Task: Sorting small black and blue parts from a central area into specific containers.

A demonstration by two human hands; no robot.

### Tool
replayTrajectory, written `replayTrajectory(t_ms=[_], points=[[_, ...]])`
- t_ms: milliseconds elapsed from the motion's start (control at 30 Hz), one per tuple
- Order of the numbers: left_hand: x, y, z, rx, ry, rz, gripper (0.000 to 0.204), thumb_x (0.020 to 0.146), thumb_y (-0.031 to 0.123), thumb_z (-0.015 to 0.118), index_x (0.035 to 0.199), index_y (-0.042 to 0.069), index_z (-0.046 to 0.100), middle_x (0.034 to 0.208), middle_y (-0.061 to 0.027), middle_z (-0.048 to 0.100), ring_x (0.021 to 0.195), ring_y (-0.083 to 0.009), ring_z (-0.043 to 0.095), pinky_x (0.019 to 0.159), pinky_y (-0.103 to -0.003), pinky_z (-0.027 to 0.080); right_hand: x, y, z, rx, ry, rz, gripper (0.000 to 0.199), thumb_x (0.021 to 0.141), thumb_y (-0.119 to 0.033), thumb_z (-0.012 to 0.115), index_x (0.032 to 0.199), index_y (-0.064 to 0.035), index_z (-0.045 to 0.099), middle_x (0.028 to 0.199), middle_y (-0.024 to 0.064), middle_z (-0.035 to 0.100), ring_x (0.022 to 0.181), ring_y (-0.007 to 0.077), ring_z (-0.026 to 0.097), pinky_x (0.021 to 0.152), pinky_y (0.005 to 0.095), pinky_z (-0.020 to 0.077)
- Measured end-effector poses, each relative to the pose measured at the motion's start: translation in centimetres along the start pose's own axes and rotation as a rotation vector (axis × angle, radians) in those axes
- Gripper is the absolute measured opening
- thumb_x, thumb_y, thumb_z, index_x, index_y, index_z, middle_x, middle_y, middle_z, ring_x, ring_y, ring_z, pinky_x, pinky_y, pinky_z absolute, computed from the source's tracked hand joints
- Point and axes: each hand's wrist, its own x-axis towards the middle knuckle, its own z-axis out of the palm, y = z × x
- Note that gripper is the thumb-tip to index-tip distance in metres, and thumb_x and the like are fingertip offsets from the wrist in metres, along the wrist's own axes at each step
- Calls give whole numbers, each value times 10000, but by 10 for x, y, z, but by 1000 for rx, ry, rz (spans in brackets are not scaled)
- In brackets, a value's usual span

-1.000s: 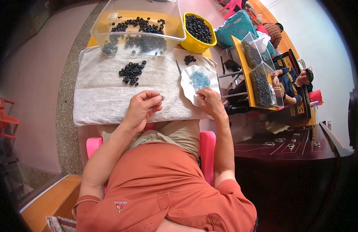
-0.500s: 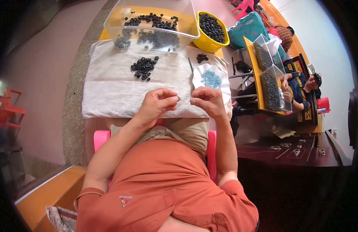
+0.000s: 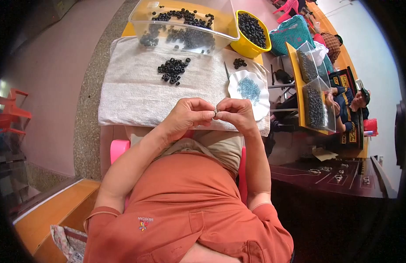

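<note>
My left hand [image 3: 192,115] pinches a small dark ring-shaped piece [image 3: 215,111] between thumb and forefinger. Fingertips of my right hand [image 3: 238,115] are pressed together and meet the piece from the other side; anything tiny in them is hidden. Both hands hover over the near edge of a white towel [image 3: 132,94]. Beside the right hand lies a white scalloped dish [image 3: 260,109] with small light-blue bits [image 3: 248,89] in it. Farther off on the towel is a loose pile of small black rings [image 3: 173,70], with a smaller black cluster [image 3: 239,63] above the dish.
At the back stand a clear plastic bin [image 3: 185,27] of black rings and a yellow basket [image 3: 249,50] filled with them. A thin pointed tool [image 3: 226,70] lies by the dish. To the right, clear boxes [image 3: 314,105] hold dark pieces, and another person [image 3: 343,103] sits beyond.
My two hands, slightly apart before, have come together at the small dark piece. The towel and things on it have shifted rightward and slightly upward in view.
</note>
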Motion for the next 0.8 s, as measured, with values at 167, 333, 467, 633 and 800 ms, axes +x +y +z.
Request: replayTrajectory(t_ms=[167, 333, 467, 633, 800], points=[[-1, 2, -1, 23, -2, -30, 129, 866, 69, 703, 980, 35, 652, 878, -36, 663, 757, -109, 641, 706, -251, 564, -1, -5, 0, -19, -24, 41, 111, 782, 69, 738, 879, 47, 688, 880, 91, 661, 802, 138, 644, 713, 248, 531], [1, -2, -4, 33, 25, -38, 132, 866, 74, 705, 982, 43, 651, 885, -32, 661, 761, -109, 644, 720, -253, 570, -1, -4, 0, -115, -43, 57, 119, 779, 61, 747, 880, 42, 687, 877, 76, 657, 805, 122, 630, 705, 237, 513], [2, -3, -3, 32, 32, -33, 137, 866, 80, 708, 985, 43, 654, 886, -32, 661, 768, -106, 643, 723, -251, 569, -2, -4, -1, -203, -38, 71, 111, 780, 49, 751, 874, 37, 693, 858, 67, 660, 803, 110, 619, 698, 229, 498], [6, -7, -11, 24, 18, 31, 128, 873, 76, 702, 985, 33, 656, 881, -33, 657, 761, -103, 629, 714, -250, 552, -1, 0, 10, -373, 0, -126, 108, 826, 10, 727, 926, 38, 695, 886, 80, 667, 783, 121, 618, 693, 240, 488], [6, -4, -15, -5, 67, 44, 125, 882, 94, 701, 981, 36, 652, 894, -31, 656, 777, -107, 626, 730, -260, 546, 1, -11, 36, -736, 111, -420, 178, 842, 20, 691, 1018, 28, 671, 906, 127, 662, 797, 199, 648, 670, 271, 507]])
